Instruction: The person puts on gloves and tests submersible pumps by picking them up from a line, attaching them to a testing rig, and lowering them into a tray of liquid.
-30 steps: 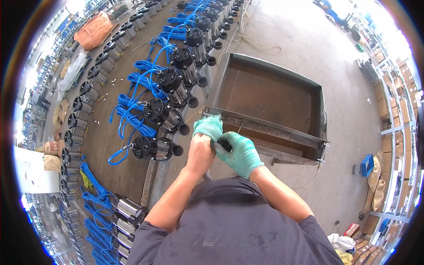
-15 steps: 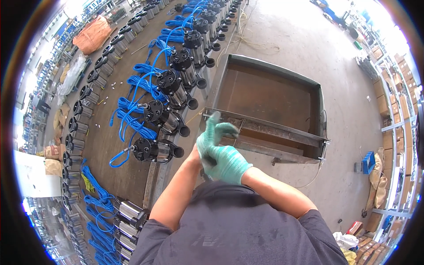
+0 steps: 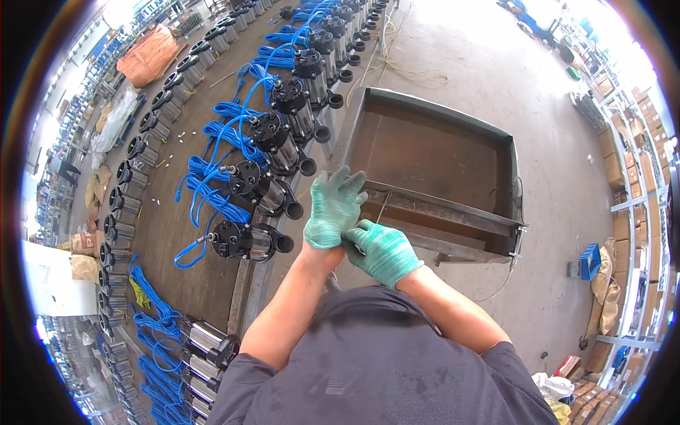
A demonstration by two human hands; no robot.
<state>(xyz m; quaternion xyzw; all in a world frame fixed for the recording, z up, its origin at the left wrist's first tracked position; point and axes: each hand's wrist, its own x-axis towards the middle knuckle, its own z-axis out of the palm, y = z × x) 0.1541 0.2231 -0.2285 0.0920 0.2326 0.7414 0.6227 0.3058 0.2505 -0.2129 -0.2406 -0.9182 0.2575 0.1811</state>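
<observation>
Both hands wear green knit work gloves with grey-dark palms. My left hand (image 3: 336, 207) is raised with its fingers spread, holding nothing. At its wrist, my right hand (image 3: 383, 251) is closed, thumb and fingers pinching the edge of the left glove (image 3: 326, 238). Just left of them, a black-and-steel pump (image 3: 249, 241) lies at the near end of a row on the bench, its blue cable (image 3: 190, 256) trailing left. Another pump (image 3: 263, 188) lies beyond it.
Ahead and to the right stands a rectangular metal tank (image 3: 432, 152) of brownish water, crossed by a steel bar (image 3: 453, 203). Steel pump bodies (image 3: 125, 202) line the bench's far left side. Shelves with cartons (image 3: 641, 212) and a blue bin (image 3: 590, 261) are at right.
My left hand has turned and spread its fingers upward. The right hand has shifted right, from lying across the left wrist to pinching the glove's edge. The pumps have not moved.
</observation>
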